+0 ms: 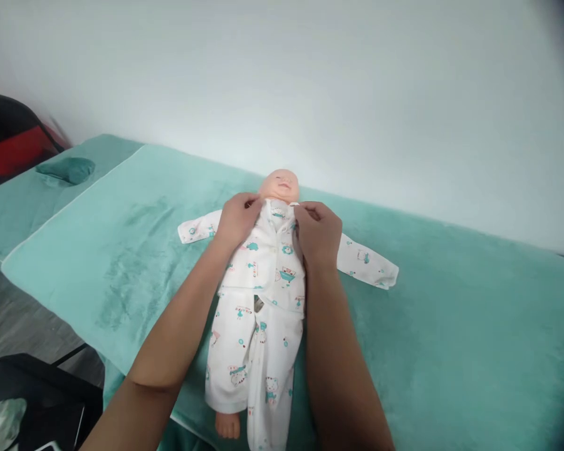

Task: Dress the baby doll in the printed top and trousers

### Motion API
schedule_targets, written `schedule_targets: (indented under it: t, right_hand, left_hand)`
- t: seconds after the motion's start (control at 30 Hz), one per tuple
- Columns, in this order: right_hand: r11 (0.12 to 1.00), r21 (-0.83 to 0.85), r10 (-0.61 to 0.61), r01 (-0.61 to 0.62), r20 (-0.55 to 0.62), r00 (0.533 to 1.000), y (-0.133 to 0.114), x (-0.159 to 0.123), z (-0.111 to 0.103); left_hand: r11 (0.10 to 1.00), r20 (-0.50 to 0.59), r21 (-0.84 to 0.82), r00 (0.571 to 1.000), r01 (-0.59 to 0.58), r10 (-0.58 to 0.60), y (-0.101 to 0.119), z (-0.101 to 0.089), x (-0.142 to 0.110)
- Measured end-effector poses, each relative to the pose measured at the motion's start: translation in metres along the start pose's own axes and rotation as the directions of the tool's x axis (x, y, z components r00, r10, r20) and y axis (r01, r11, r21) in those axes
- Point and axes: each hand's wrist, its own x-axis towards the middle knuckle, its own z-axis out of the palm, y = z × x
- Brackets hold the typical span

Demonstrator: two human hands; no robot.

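Forearms (169, 332) nearest my cam; L hand (239, 219) & R hand (318, 232) each pinch the collar (277, 204) of the top (273, 266), one per side. Doll (281, 185) wearing it lies face-up on bed (451, 300). I'd guess cloth's soft, lt., doll firm; best hold: collar edges, w/ fingertips.

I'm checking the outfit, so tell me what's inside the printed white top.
The doll's head shows above the collar of the white top. Any torso or arms inside are covered; no doll hands show at the cuffs.
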Motion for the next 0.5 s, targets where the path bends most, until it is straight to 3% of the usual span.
schedule_targets:
  t: [0.1,0.2,0.37,0.5]
  right_hand:
    - [0.982,0.172,0.071,-0.073,0.015,0.997,0.002,0.002,0.001]
    - [0.975,0.218,0.038,-0.040,0.016,0.999,0.003,0.003,0.004]
    - [0.976,0.211,-0.060,0.054,0.022,0.998,0.004,0.006,0.008]
    - [0.969,0.228,-0.101,0.094,0.018,0.995,0.006,0.008,0.008]
  left_hand:
    - [0.995,0.115,0.102,0.993,-0.008,-0.004,0.006,0.011,0.016]
    - [0.988,0.171,0.148,0.985,-0.040,0.014,0.008,0.015,0.024]
    - [0.961,0.083,0.102,0.965,-0.256,0.248,0.009,0.018,0.022]
    - [0.981,0.054,-0.038,0.980,-0.190,0.192,0.020,0.022,0.016]
